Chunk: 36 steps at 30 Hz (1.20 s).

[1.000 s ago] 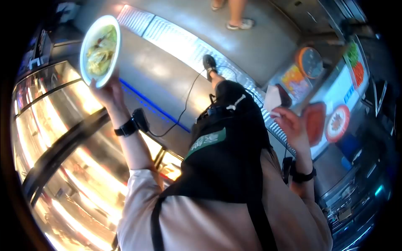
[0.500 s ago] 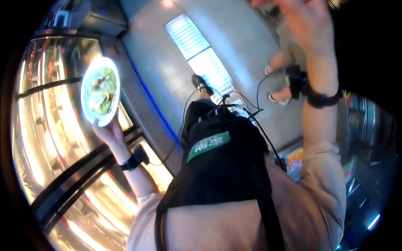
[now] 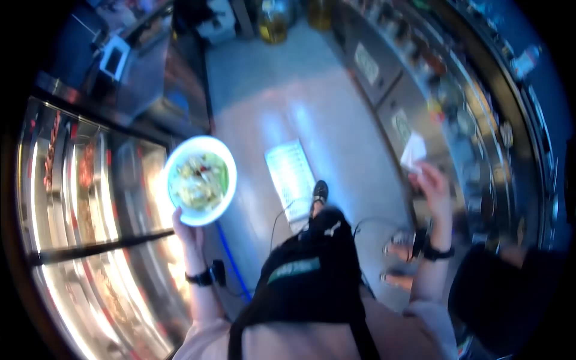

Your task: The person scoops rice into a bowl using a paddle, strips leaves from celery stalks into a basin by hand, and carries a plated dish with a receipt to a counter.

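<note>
A white plate with pale green and yellowish food on it is held up at the left by my left hand, whose fingers grip its lower rim. On the right, my right hand pinches a small white paper or cloth piece that points upward. Black bands are on both wrists. The food is blurred, so its pieces cannot be told apart.
Lit display case at left; steel counter beyond it. Shelving with containers lines the right. Another person's feet stand by my right arm. A floor grate lies ahead; jars stand at the far end.
The view has turned along the aisle. The plate sits nearer the centre, still in my left hand. My right hand has come down from the top of the view, and the white piece now shows in it.
</note>
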{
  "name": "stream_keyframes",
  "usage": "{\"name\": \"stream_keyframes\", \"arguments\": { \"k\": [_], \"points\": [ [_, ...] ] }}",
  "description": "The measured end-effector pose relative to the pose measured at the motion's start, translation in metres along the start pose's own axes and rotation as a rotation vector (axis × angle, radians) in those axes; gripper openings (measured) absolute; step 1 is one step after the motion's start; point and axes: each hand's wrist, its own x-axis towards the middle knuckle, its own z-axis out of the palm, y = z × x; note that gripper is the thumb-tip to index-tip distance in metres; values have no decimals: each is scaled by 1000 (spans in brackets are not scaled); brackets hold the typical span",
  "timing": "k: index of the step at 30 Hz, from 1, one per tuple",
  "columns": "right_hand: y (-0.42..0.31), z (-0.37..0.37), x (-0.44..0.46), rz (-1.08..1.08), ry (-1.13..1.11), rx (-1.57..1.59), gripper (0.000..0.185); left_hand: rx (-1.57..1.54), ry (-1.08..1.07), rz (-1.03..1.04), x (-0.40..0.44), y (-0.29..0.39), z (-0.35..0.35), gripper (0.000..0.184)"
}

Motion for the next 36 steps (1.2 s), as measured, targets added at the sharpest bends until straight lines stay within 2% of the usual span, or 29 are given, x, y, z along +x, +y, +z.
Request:
{"name": "stream_keyframes", "arguments": {
  "k": [3,5,7,8,10,14,15,17,21,23,24,25,26,28,31,36],
  "points": [
    [5,3,86,-38,22,-107,26,-30,-140,-46,105,-16,53,56],
    [-3,15,169,-62,29,-72,27,-18,-61,-75,166,-15,110,55],
    [-14,33,250,-12,-49,-1,29,-2,-143,-37,203,-9,163,54],
    [-28,47,300,-37,-71,-86,29,-22,-123,-30,242,-7,185,54],
    [-66,92,385,-125,-164,-117,28,-30,-31,-31,288,9,236,54],
    [-155,184,569,-364,-396,-260,25,-67,-33,10,414,36,327,52],
    [-168,202,607,-373,-407,-261,25,-73,-27,21,446,40,343,52],
    [-188,240,690,-536,-443,-376,21,-3,-87,9,514,46,370,52],
    [-247,333,834,-608,-435,-313,20,-35,-207,54,682,91,422,45],
    [-243,336,940,-595,-362,-264,17,-32,-124,85,772,72,501,45],
    [-245,324,985,-568,-345,-259,17,-15,-214,88,817,58,532,46],
    [-298,388,1011,-568,-364,-280,17,-29,-192,29,868,129,540,46],
    [-308,429,1011,-544,-351,-263,16,-15,-214,25,893,157,527,44],
    [-312,413,1089,-478,-295,-212,16,4,-274,39,964,135,604,42],
    [-319,433,1197,-424,-244,-146,15,-44,-378,46,1091,136,671,45],
    [-342,480,1387,-458,-222,-144,15,-3,-484,54,1283,133,801,49]
  ]
}}
